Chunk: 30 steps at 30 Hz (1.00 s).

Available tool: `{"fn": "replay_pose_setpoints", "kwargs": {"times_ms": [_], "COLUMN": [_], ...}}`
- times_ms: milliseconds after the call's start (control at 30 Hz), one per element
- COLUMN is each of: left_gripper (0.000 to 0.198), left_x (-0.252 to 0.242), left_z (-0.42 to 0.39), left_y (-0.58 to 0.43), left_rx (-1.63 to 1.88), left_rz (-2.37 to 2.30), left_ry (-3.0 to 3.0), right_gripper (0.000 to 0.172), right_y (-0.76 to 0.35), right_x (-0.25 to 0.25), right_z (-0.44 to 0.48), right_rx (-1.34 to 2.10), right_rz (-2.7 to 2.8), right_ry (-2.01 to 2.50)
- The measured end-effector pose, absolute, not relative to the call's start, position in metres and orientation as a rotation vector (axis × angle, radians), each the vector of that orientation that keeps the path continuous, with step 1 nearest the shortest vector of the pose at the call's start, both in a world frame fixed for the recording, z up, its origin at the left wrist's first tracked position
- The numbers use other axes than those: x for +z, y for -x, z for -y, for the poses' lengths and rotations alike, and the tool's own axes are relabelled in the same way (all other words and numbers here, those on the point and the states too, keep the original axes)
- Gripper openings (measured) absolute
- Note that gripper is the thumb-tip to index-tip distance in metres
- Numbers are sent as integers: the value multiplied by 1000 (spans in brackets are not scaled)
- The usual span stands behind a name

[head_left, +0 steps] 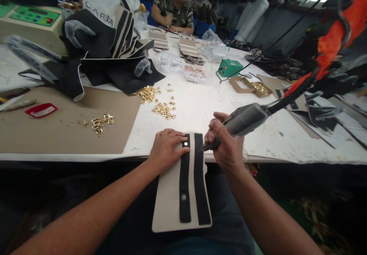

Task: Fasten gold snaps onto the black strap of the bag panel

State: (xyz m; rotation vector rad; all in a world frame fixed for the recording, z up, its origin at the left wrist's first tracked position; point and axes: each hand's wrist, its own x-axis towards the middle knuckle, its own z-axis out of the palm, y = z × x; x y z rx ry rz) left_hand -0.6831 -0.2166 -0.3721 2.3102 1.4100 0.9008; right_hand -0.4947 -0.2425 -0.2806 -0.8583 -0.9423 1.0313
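A beige panel [168,205] with two black straps lies partly on the table edge and partly over my lap. My left hand [166,148] holds its upper left part down, thumb and forefinger on either side of a shiny round metal stud [186,143] on the left strap [185,178]. Lower on that strap sits a second round stud [184,197]. My right hand [228,144] is wrapped around a grey power screwdriver [243,120]. Its dark tip is just beside the right strap [200,182]; whether it touches, I cannot tell.
Gold metal fittings [163,110] lie in loose piles ahead, with more in an open cardboard box [261,89]. Black pieces [97,37] are stacked at left. A green box [230,67] stands behind. Orange cloth [338,37] hangs along the tool's cable. Another person [174,8] sits opposite.
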Motion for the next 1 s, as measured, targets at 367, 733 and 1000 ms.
{"fn": "replay_pose_setpoints", "kwargs": {"times_ms": [367, 733, 1000], "left_gripper": [35, 36, 32], "left_x": [-373, -370, -369], "left_z": [219, 220, 218], "left_y": [684, 684, 683], "left_rx": [892, 859, 872], "left_rz": [-1397, -1385, -1373], "left_ry": [-2293, -2279, -2302], "right_gripper": [40, 35, 32], "right_y": [528, 527, 523], "right_x": [-311, -310, -300], "right_z": [209, 209, 206], "right_rx": [1133, 1113, 1124], "right_rz": [1091, 1172, 1297], "right_ry": [807, 839, 882]}}
